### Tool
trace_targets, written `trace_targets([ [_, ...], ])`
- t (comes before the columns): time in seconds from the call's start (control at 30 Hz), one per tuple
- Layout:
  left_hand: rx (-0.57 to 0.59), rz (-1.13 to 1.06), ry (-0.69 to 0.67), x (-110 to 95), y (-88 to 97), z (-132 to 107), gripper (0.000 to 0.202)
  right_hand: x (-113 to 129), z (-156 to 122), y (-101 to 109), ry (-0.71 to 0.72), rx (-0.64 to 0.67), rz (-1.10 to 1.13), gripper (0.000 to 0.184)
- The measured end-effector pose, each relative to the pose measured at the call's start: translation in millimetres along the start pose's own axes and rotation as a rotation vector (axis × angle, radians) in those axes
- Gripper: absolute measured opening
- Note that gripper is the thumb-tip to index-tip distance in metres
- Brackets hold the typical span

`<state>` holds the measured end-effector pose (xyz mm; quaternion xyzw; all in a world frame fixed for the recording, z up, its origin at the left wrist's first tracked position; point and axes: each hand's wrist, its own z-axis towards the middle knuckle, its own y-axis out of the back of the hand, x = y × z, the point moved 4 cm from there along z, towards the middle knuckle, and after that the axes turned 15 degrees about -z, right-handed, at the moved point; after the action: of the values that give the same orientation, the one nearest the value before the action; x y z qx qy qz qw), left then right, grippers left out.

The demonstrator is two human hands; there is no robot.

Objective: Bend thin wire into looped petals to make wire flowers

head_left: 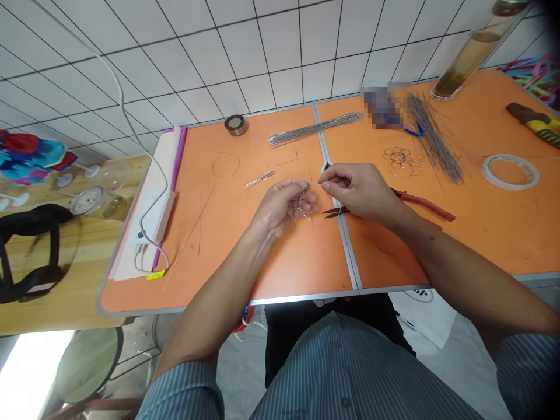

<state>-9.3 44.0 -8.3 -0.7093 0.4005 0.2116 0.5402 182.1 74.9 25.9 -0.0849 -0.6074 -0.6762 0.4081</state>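
My left hand [286, 204] is closed on a small bent wire shape [303, 204], with thin loops and ends sticking out past the fingers. Just to its right, my right hand [356, 185] is pinched, thumb against index finger; anything between those fingertips is too fine to make out. Red-handled pliers [426, 205] lie on the orange table under my right hand, their dark jaws [336, 212] pointing left. A short bunch of wires [259, 179] lies behind my left hand, and a single wire ring [226, 165] is farther left.
Behind my hands lies a long wire bundle [312, 129]; another bundle [435, 140] and curled wires [400, 161] are at right. A tape roll [236, 125], a white ring roll [510, 172], a power strip [157, 216] and a tall glass of liquid [468, 61] stand around.
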Motion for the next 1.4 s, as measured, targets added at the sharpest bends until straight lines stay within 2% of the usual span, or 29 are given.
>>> trace_targets([
  [0.33,-0.022,-0.03,0.046,-3,-0.5,-1,0.027,-4,1,1,-0.006,-0.021,-0.006,0.016],
  [1.13,0.011,-0.019,0.025,-9,-2.6,-1,0.036,-6,0,7,-0.048,-0.034,-0.046,0.01],
  [1.4,0.026,-0.065,-0.013,-11,-1.3,-1,0.037,-8,4,22,-0.1,-0.145,0.04,0.009],
])
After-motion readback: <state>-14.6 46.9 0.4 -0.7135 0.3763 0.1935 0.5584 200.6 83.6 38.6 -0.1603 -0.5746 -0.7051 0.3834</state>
